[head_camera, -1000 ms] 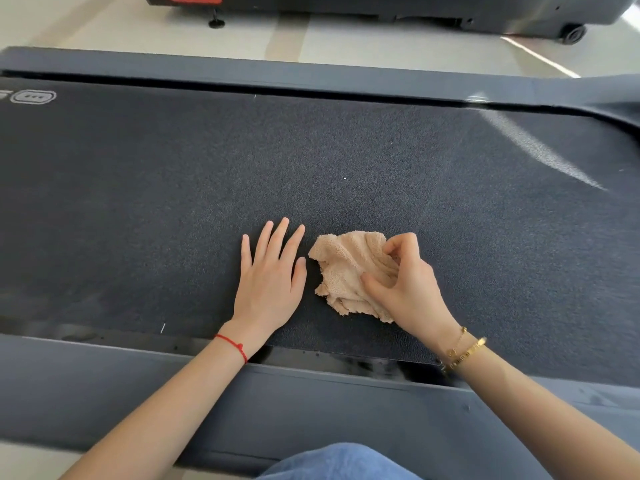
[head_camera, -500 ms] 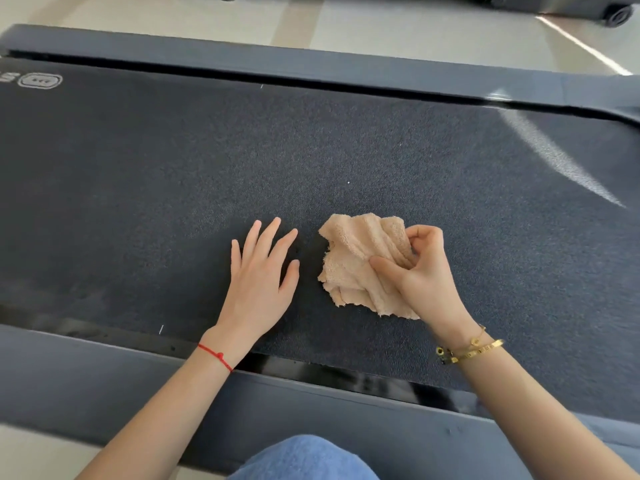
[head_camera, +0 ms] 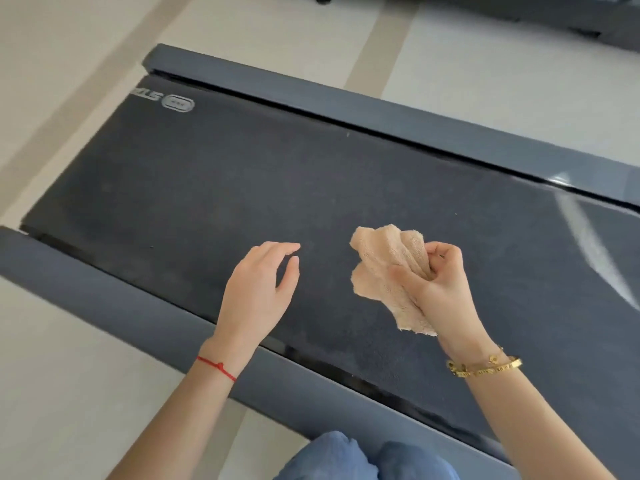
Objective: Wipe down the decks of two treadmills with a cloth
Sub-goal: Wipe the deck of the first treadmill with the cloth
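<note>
The right hand point(head_camera: 440, 289) held the bunched cloth point(head_camera: 384, 271) at frame centre-right; the left hand point(head_camera: 258, 289) hung relaxed, empty. Risk: bunched cloth would probably skip deck point(head_camera: 207, 188) strips.

Shot from a single head-worn camera, angled forward and steeply down — close over the dark treadmill belt point(head_camera: 242, 188), which runs diagonally from upper left to lower right across the wide-angle frame. Near side rail point(head_camera: 114, 292) crossing the lower left, far side rail point(head_camera: 381, 112) above it, pale floor point(head_camera: 69, 393) on either side. Left hand point(head_camera: 258, 289) and right hand point(head_camera: 440, 289) reaching in from the bottom edge, blue-clad knees point(head_camera: 363, 459) directly beneath the lens. Base of a second treadmill point(head_camera: 571, 19) clipped at the top right — no other view to compare.
</note>
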`<state>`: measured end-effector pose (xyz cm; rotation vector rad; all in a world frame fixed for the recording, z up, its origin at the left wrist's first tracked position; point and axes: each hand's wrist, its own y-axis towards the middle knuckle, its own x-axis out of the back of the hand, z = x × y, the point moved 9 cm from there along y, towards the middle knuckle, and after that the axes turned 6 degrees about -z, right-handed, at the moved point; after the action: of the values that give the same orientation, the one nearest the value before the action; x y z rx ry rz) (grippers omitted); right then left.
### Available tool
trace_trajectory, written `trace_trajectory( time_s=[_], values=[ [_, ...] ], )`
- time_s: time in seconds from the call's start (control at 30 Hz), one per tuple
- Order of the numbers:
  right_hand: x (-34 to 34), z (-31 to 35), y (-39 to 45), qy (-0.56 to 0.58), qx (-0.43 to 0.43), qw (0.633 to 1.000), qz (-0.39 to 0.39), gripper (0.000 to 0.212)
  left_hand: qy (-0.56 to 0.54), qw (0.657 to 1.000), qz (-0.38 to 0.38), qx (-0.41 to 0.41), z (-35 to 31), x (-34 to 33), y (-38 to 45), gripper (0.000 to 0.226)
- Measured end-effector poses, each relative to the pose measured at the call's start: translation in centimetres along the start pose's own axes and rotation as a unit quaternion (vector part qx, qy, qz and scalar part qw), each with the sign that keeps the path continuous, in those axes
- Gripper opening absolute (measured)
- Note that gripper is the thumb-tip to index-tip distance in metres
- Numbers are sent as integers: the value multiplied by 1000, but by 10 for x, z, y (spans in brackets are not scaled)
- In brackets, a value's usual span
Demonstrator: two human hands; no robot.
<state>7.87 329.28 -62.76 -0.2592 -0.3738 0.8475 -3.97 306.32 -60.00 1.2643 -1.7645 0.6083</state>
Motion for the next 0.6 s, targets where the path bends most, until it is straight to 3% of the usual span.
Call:
trace_trajectory(
  time_s=[0.2, 0.33, 0.6],
  values=[
    [-32, 71, -28, -11, -34, 997, 63, 52, -12, 998, -41, 38, 4, 101, 9, 26],
    [-70, 106, -35, -33, -6, 993, 109, 55, 2, 995, -81, 57, 29, 151, 6, 26],
    [-168, 92, -46, -18, 9, 984, 175, 58, 37, 986, -113, 118, 109, 169, -42, 25]
  ],
)
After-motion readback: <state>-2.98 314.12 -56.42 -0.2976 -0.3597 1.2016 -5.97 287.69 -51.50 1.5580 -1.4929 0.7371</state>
